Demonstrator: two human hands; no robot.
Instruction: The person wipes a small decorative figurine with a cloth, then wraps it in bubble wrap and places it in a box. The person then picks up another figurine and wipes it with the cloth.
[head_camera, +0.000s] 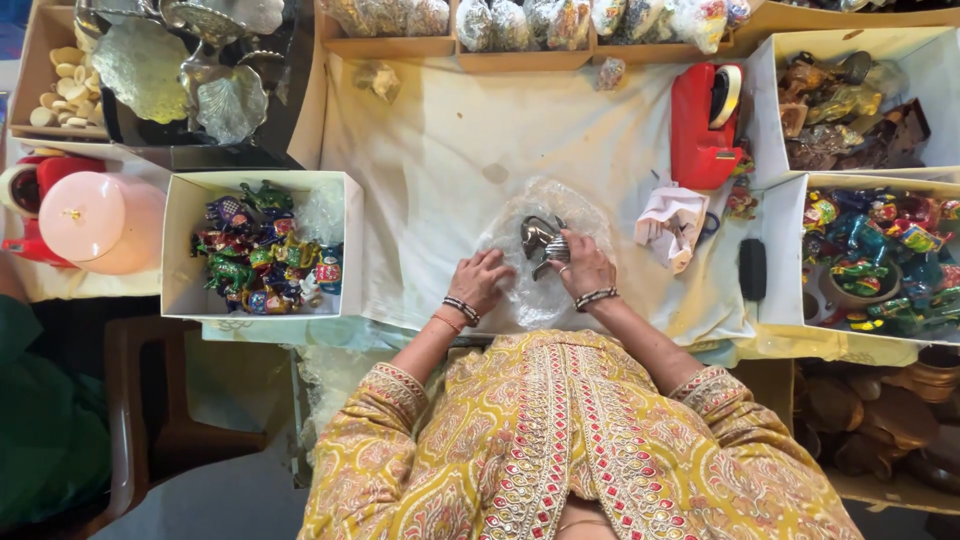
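A small silver metal figure (541, 240) is held at the tips of the fingers (566, 262) of the right hand (585, 268); it sits just above those fingers and a little to their left; the right fingers are bent around its lower end, so it is gripped there; the left hand (478, 282) is laid flat beside it on a sheet of clear plastic wrap (545, 210), with its fingers spread and loose, and nothing is held in it; the figure is not touched by the left fingers, but they are near.

The figure is shiny and grey, with curved parts and a ribbed bit by the right fingers; its exact shape cannot be told; its long side is slanted, from the right fingers up and away toward the top left.

The wrap is spread on a white cloth (430, 160) in the middle of the desk (310, 100); a white box of bright coloured figures (262, 245) is seen to the left, and a red tape holder (703, 125) to the upper right.
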